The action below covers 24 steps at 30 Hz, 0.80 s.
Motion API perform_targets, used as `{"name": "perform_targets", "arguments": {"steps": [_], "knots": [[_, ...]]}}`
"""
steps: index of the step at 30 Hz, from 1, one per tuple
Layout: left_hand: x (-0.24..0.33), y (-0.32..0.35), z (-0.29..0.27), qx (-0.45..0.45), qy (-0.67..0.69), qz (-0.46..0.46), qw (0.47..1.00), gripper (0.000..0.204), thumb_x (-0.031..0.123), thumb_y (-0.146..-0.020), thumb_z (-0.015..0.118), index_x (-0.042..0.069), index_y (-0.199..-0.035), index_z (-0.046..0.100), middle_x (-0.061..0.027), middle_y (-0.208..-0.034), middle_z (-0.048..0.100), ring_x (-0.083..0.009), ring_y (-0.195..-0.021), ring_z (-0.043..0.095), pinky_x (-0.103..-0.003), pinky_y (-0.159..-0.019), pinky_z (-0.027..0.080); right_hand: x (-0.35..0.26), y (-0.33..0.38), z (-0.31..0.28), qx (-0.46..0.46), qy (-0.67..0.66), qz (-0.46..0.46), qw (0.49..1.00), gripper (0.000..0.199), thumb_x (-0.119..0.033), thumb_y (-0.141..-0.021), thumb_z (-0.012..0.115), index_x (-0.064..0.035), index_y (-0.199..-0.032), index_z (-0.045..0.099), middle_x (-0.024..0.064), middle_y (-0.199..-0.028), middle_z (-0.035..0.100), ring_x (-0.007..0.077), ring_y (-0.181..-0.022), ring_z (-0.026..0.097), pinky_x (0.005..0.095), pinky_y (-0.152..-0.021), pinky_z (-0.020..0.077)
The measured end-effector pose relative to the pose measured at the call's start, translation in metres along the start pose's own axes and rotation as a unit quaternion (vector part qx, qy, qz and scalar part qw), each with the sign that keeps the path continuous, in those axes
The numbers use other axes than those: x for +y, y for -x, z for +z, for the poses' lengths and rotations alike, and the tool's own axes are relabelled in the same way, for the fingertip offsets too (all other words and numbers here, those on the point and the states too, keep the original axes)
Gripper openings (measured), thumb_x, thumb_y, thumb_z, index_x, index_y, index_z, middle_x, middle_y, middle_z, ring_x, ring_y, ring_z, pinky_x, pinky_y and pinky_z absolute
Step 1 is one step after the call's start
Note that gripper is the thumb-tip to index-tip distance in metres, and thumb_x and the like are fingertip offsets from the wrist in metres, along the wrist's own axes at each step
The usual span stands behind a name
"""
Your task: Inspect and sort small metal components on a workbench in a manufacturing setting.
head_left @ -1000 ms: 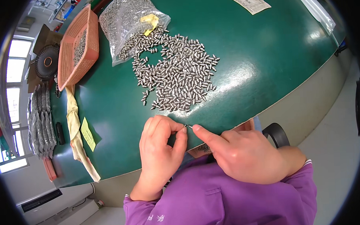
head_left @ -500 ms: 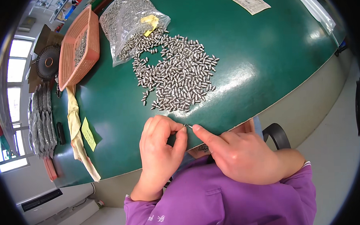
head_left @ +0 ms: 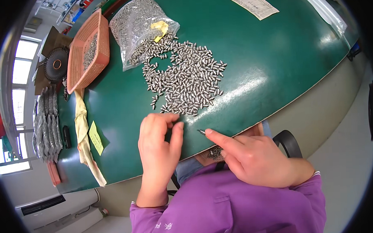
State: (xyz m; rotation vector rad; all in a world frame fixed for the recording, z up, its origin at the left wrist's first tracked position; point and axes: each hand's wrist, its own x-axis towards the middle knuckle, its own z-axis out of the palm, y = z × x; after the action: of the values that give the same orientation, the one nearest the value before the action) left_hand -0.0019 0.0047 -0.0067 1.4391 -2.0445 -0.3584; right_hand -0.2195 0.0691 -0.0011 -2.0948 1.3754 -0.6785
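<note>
A heap of several small silver metal parts (head_left: pixel 185 81) lies on the green table (head_left: pixel 275 64). Near the table's front edge, my right hand (head_left: pixel 253 157) pinches one small metal part (head_left: pixel 201 132) at its index fingertip, with the other fingers curled. My left hand (head_left: pixel 159 148) rests on the table just left of it. Its fingers are bent and slightly apart, and nothing shows in them. A gap separates the two hands. More small parts (head_left: pixel 214 152) show below the table edge under my right hand.
A clear plastic bag (head_left: pixel 140 23) of the same parts with a yellow tag lies behind the heap. An orange mesh basket (head_left: pixel 85 54) stands at the left, with a cloth strip (head_left: pixel 85 136) and a yellow note (head_left: pixel 95 137) nearby. A paper slip (head_left: pixel 253 4) lies at the far side.
My hands were together pinching the small part. My left hand has now let go and drawn slightly left, and the part stays at my right fingertip.
</note>
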Motion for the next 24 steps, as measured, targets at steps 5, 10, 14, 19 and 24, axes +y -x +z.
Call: {"name": "perform_targets", "arguments": {"steps": [5, 10, 14, 19, 24], "knots": [[-0.007, -0.007, 0.01, 0.012, -0.034, 0.037, 0.999, 0.017, -0.009, -0.081, 0.072, 0.001, -0.092, 0.063, -0.0087, -0.086, 0.061, -0.0211, -0.077, 0.062, -0.032, -0.068, 0.052, 0.002, 0.001, 0.001, -0.002, -0.016, 0.002, 1.0, 0.057, -0.004, -0.087, 0.067, -0.0129, -0.143, 0.059, 0.0065, -0.083, 0.067, 0.0255, -0.067, 0.066, 0.0381, -0.061, 0.0556], [0.003, 0.002, 0.002, -0.05, 0.047, -0.028, 0.997, 0.016, -0.002, -0.079, 0.074, 0.005, -0.087, 0.062, -0.0073, -0.085, 0.061, -0.026, -0.078, 0.06, -0.037, -0.069, 0.05, 0.001, 0.0, 0.001, -0.003, -0.005, 0.0, 1.0, 0.059, -0.004, -0.086, 0.067, -0.0117, -0.144, 0.058, 0.0073, -0.084, 0.067, 0.0249, -0.067, 0.066, 0.0378, -0.059, 0.0553], [0.01, 0.01, -0.003, -0.075, 0.051, -0.034, 0.995, 0.016, -0.001, -0.078, 0.075, 0.005, -0.085, 0.062, -0.0068, -0.084, 0.061, -0.0255, -0.078, 0.059, -0.037, -0.069, 0.049, 0.001, -0.001, 0.006, 0.002, -0.007, -0.005, 1.0, 0.06, -0.003, -0.085, 0.067, -0.0106, -0.144, 0.058, 0.0077, -0.082, 0.066, 0.0249, -0.066, 0.066, 0.0381, -0.058, 0.0552], [0.01, 0.01, 0.0, -0.07, 0.061, -0.029, 0.995, 0.016, -0.002, -0.078, 0.075, 0.005, -0.084, 0.062, -0.0067, -0.083, 0.061, -0.0253, -0.077, 0.059, -0.037, -0.069, 0.049, 0.001, -0.002, 0.009, 0.015, 0.019, -0.033, 0.999, 0.062, -0.002, -0.082, 0.069, -0.0077, -0.143, 0.059, 0.0054, -0.077, 0.063, 0.0212, -0.065, 0.063, 0.0352, -0.062, 0.0527], [0.008, 0.01, 0.0, -0.069, 0.063, -0.031, 0.995, 0.016, -0.001, -0.077, 0.076, 0.005, -0.083, 0.062, -0.0065, -0.082, 0.06, -0.0251, -0.075, 0.058, -0.037, -0.067, 0.048, 0.0, -0.003, 0.011, 0.012, 0.014, -0.031, 0.999, 0.063, -0.001, -0.081, 0.069, -0.007, -0.142, 0.059, 0.0044, -0.075, 0.061, 0.0198, -0.065, 0.061, 0.0346, -0.063, 0.0511]]}}
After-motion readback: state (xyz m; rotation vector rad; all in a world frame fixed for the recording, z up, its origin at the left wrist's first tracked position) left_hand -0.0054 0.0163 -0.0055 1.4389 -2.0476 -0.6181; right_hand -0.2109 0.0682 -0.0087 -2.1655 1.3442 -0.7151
